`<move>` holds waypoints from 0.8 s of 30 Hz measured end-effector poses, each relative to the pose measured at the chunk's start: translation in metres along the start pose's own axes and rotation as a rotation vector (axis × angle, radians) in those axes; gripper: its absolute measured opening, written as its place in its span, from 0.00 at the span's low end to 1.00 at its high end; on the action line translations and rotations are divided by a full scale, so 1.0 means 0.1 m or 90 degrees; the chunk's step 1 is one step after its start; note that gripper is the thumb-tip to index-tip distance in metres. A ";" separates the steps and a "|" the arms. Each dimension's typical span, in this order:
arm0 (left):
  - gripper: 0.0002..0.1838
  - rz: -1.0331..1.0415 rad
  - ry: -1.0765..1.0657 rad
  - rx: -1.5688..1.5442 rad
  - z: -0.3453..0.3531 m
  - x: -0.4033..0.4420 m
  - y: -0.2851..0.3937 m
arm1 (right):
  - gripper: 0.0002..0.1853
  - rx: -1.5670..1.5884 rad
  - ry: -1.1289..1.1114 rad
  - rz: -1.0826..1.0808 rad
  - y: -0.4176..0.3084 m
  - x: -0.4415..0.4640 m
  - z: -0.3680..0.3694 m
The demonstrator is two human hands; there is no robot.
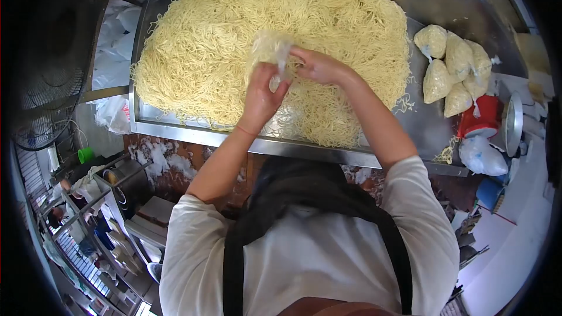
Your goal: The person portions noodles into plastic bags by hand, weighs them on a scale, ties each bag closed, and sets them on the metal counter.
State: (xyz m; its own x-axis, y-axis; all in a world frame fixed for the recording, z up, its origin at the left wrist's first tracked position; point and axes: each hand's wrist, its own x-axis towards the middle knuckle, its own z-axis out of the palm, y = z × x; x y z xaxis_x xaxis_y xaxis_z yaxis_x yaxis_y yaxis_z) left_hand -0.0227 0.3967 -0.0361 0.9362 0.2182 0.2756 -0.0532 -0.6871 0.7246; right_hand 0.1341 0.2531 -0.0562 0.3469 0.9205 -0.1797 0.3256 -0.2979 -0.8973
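Note:
A clear plastic bag (pixel 269 45) with pale noodles showing through it is held above a large heap of yellow noodles (pixel 216 35). My left hand (pixel 264 95) is closed at the near side of the bag, thumb and fingers curled at its gathered plastic. From the right, my right hand (pixel 318 66) grips the bag's edge with its fingertips. Part of the bag's neck is hidden behind my fingers. The heap covers most of a stainless steel table (pixel 263 143), and bare metal shows near its front rim.
Several filled bags of noodles (pixel 458 58) are piled at the table's right end. Beyond them are a red container (pixel 479 118) and a white plastic bag (pixel 483 155). A fan (pixel 50 108) stands at far left. Plastic bags (pixel 114 112) hang by the left edge.

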 end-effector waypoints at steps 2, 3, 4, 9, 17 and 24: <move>0.32 0.055 -0.046 0.170 0.09 0.07 -0.14 | 0.35 -0.098 0.038 -0.081 -0.06 -0.21 -0.08; 0.34 0.099 -0.072 0.268 0.24 0.14 -0.20 | 0.36 -0.102 0.071 -0.043 -0.09 -0.26 -0.01; 0.37 0.146 -0.092 0.369 0.36 0.26 -0.28 | 0.37 -0.110 0.107 -0.012 -0.15 -0.24 0.05; 0.27 0.007 -0.238 0.133 0.28 0.69 -0.71 | 0.43 -0.312 0.273 0.110 -0.24 -0.27 0.20; 0.25 -0.048 -0.242 -0.014 -1.17 0.89 0.35 | 0.46 -0.444 0.306 0.143 0.18 0.00 -0.19; 0.23 0.006 -0.166 0.052 -1.94 1.08 0.96 | 0.29 -0.277 0.517 0.120 1.27 -0.62 -0.98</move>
State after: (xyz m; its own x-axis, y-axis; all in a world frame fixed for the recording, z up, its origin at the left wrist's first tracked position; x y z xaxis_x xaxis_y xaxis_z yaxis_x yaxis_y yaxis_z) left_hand 0.0062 0.4882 0.1859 0.9942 0.0333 0.1021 -0.0435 -0.7442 0.6666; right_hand 0.2401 0.1340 -0.1192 0.8816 0.4376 0.1768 0.4444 -0.6439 -0.6228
